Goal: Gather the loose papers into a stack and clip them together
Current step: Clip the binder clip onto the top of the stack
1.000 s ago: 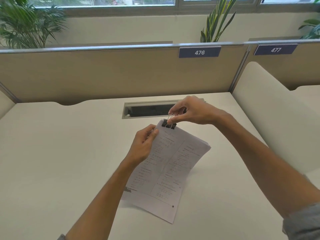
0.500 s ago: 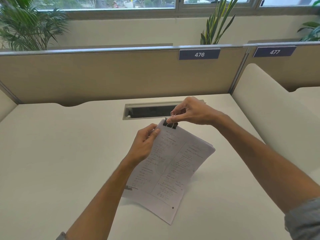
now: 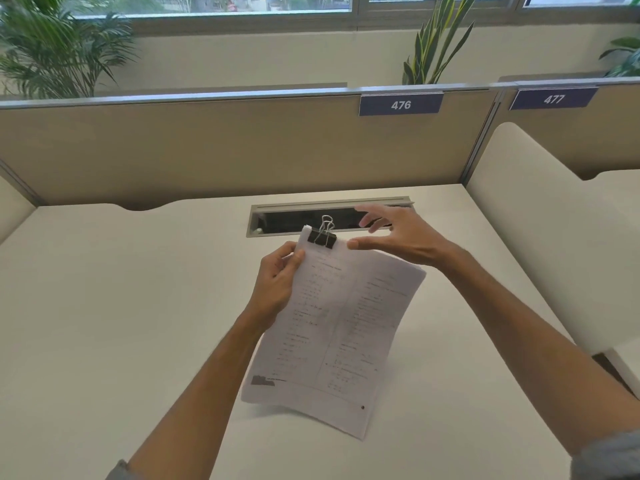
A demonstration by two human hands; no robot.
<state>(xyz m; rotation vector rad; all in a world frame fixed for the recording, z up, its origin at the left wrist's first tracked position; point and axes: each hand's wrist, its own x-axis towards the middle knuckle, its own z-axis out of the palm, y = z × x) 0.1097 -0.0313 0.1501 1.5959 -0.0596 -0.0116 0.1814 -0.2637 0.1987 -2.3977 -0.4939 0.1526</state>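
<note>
A stack of printed white papers (image 3: 339, 327) is held up at a tilt over the desk, its lower edge near the surface. A black binder clip (image 3: 322, 237) with silver wire handles grips the stack's top edge, handles standing upward. My left hand (image 3: 277, 282) pinches the stack's upper left edge between thumb and fingers. My right hand (image 3: 398, 237) hovers just right of the clip with fingers spread, holding nothing; its thumb tip is close to the paper's top right edge.
The white desk (image 3: 104, 323) has a long cable slot (image 3: 294, 220) right behind the clip. A beige partition (image 3: 207, 150) with labels 476 and 477 closes the back, and a white side divider (image 3: 536, 220) stands to the right.
My right hand has let go of the clip's wire handles and drawn away to the right, opening its fingers. The clip stays fastened on the top edge; my left hand keeps its hold.
</note>
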